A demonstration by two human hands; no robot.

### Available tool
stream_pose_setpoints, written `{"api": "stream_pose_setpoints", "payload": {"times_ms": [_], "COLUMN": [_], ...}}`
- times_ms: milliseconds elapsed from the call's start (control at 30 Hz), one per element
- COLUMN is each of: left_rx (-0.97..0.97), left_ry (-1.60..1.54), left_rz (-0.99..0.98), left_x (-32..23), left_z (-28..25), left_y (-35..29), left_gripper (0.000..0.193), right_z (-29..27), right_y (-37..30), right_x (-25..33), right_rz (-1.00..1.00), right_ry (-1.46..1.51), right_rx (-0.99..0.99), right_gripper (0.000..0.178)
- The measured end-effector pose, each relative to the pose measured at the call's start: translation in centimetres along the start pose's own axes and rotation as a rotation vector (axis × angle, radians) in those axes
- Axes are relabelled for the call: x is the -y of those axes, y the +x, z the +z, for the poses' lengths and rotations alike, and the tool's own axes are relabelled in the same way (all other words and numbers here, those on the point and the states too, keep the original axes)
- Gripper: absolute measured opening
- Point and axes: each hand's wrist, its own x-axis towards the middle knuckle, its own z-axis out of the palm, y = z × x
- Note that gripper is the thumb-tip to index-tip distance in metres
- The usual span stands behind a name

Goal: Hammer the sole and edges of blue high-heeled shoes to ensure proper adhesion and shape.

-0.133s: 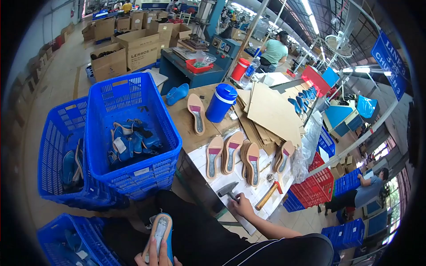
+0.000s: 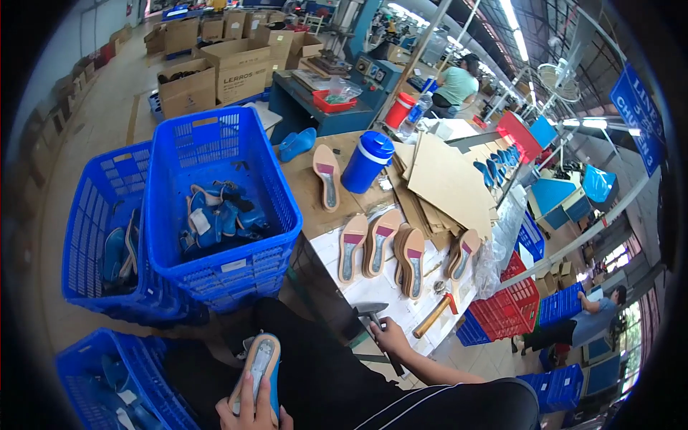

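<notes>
I see left hand [image 2: 251, 410] holding blue shoe [image 2: 263, 356], underside probably up; right hand [image 2: 391, 337] gripping hammer [image 2: 371, 309]. Likely readying hammer; next move calls for steady shoe.

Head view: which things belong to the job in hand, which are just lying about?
In the job:
- blue shoe, in the left hand
- hammer, in the right hand
- sole-shaped pieces, probably

Apparently lying about:
- blue jug
- tan sheets
- wooden-handled tool
</notes>
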Motion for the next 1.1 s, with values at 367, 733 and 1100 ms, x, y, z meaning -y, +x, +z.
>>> {"api": "stream_pose_setpoints", "payload": {"times_ms": [367,733,1100], "left_rx": [0.105,0.079,-0.014], "left_ry": [0.01,-0.035,-0.086], "left_rz": [-0.034,-0.046,-0.008], "left_x": [1.5,2.5,3.1], "left_z": [0.9,0.9,1.0], "left_y": [0.9,-0.8,-0.9], "left_gripper": [0.068,0.068,0.065], "right_z": [-1.3,-1.5,-2.4], "right_y": [-9.3,-12.3,-13.0], "right_x": [14.7,22.3,23.1], "right_rz": [-0.791,-1.141,-1.145], "right_ry": [0.273,-0.082,-0.194], "right_rx": [0.141,0.284,0.482], "right_gripper": [0.02,0.024,0.015]}}
